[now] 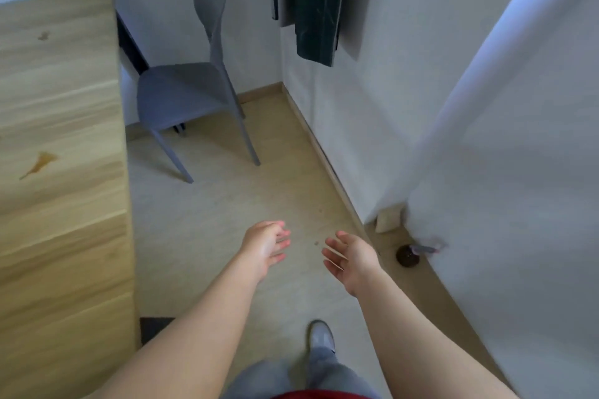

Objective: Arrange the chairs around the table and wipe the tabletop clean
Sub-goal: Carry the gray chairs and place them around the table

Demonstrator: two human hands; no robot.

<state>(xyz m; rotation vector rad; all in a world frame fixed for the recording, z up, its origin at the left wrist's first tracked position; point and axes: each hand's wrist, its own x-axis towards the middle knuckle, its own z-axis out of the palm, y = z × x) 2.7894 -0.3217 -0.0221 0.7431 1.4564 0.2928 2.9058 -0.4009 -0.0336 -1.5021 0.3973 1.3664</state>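
A light wooden table (64,113) fills the left side, with a brown smear (40,163) and a smaller stain (43,36) on its top. A grey plastic chair (184,87) stands at the table's far right corner, its seat turned toward the table and its back near the wall. My left hand (265,244) and my right hand (348,257) are stretched out over the floor, palms facing each other, fingers relaxed and holding nothing. Both are well short of the chair.
A white wall with a wooden skirting board (324,152) runs along the right. Dark clothes (316,0) hang on it above. A white door (505,139) stands open at the right, with a dark round doorstop (407,255) on the floor. My foot (321,338) is below.
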